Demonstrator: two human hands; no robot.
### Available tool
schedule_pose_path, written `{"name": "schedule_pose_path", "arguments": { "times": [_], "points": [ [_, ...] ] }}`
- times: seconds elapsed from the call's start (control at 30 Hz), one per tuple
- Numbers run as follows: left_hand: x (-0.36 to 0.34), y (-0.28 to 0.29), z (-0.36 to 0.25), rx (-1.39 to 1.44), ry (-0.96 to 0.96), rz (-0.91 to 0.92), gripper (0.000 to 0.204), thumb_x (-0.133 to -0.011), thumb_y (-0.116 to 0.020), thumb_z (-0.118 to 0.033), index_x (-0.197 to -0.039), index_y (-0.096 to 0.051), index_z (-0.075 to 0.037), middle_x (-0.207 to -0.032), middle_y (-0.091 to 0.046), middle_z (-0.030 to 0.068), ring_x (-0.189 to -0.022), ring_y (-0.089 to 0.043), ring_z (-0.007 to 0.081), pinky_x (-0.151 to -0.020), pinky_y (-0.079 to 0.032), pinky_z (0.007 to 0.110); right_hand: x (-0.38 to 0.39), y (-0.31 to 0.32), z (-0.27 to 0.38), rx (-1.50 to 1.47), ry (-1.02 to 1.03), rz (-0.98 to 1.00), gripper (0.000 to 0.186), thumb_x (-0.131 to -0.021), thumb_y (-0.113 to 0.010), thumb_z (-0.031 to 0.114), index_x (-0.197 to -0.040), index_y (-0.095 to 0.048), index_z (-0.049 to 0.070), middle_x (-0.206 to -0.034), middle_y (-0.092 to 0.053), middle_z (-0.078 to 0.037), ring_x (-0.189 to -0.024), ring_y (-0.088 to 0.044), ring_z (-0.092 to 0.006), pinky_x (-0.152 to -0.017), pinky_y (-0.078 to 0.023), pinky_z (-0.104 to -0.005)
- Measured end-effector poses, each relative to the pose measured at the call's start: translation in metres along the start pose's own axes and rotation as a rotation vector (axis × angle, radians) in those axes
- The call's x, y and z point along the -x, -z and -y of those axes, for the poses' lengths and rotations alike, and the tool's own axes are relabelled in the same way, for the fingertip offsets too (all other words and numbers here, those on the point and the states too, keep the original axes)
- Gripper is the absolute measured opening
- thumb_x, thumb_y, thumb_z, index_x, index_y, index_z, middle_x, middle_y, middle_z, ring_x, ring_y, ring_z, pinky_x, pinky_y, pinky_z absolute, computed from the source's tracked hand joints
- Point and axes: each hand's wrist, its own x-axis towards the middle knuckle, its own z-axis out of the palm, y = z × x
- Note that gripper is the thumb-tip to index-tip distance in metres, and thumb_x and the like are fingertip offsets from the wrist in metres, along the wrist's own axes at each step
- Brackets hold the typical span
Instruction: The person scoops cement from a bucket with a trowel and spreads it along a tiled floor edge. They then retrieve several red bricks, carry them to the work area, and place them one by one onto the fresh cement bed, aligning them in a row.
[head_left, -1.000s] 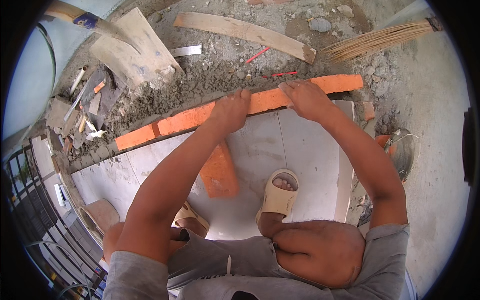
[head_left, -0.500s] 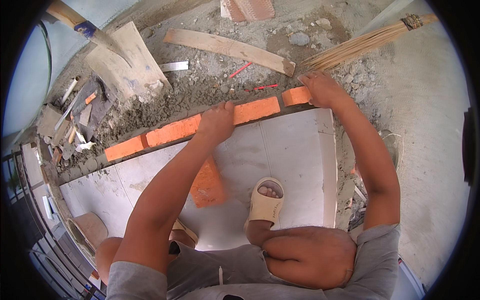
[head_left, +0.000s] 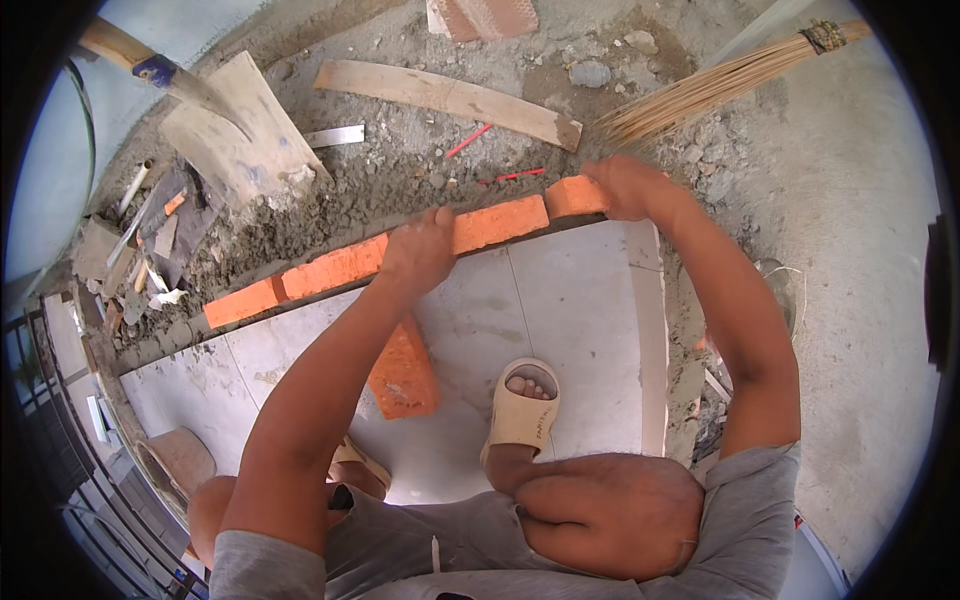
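Orange bricks stand end to end in a curved row along the far edge of the tiled floor, bedded in grey mortar. At the left end is one brick (head_left: 246, 302), followed by a second brick (head_left: 335, 264) and a third brick (head_left: 500, 222). My left hand (head_left: 418, 248) is closed over the row where the second and third bricks meet, hiding the joint. A shorter brick piece (head_left: 576, 196) sits at the row's right end, touching or nearly touching the third brick. My right hand (head_left: 635, 187) grips its right end.
A loose brick (head_left: 404, 375) lies on the white tiles (head_left: 475, 310) by my sandals. Beyond the row are wet mortar (head_left: 350, 195), a shovel (head_left: 215, 100), a wooden strip (head_left: 450, 98) and a stick broom (head_left: 730, 85). Rubble (head_left: 150, 230) is heaped at left.
My right hand has brought the short brick piece leftward, and the gap between it and the third brick has closed. My left hand stays on the row. The whole view has shifted slightly.
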Motion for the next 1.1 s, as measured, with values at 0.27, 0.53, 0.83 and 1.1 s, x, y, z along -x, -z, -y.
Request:
{"name": "schedule_pose_path", "arguments": {
  "times": [0.27, 0.53, 0.83, 1.1],
  "points": [
    [0.0, -0.004, 0.004, -0.012, -0.052, -0.082, 0.036, -0.078, -0.067, -0.01, -0.106, -0.046, -0.002, -0.104, -0.06, 0.0166, -0.098, -0.064, 0.0338, -0.08, -0.054, 0.041, -0.009, -0.022, -0.004, -0.035, -0.042, -0.077, 0.04, -0.074, -0.064, -0.004, -0.112, -0.055, 0.003, -0.107, -0.065, -0.017, -0.105, -0.061, -0.0364, -0.087, -0.05, -0.0468],
    [0.004, 0.005, 0.0, 0.011, -0.071, -0.085, 0.021, -0.08, -0.058, -0.004, -0.099, -0.048, -0.002, -0.099, -0.06, 0.0158, -0.095, -0.065, 0.0331, -0.076, -0.055, 0.041, -0.005, -0.042, -0.003, -0.011, 0.001, -0.2, 0.035, -0.076, -0.06, -0.003, -0.109, -0.054, 0.005, -0.107, -0.065, -0.013, -0.104, -0.061, -0.0349, -0.088, -0.047, -0.0509],
    [-0.002, 0.001, 0.007, 0.03, -0.057, -0.008, 0.048, -0.076, -0.078, -0.018, -0.107, -0.045, -0.005, -0.11, -0.06, 0.0172, -0.106, -0.061, 0.0362, -0.089, -0.05, 0.043, -0.005, -0.04, 0.005, -0.02, -0.09, -0.213, 0.034, -0.079, -0.057, -0.006, -0.11, -0.055, 0.007, -0.115, -0.064, -0.012, -0.114, -0.057, -0.0327, -0.094, -0.042, -0.055],
    [-0.011, -0.004, 0.005, -0.056, -0.047, 0.036, 0.05, -0.076, -0.078, -0.021, -0.11, -0.045, -0.004, -0.111, -0.06, 0.0175, -0.106, -0.061, 0.0352, -0.091, -0.049, 0.043, 0.002, -0.044, 0.004, 0.131, -0.109, -0.236, 0.052, -0.084, -0.057, -0.001, -0.133, -0.046, 0.008, -0.126, -0.058, -0.016, -0.126, -0.05, -0.0337, -0.108, -0.033, -0.0557]
  ]
}}
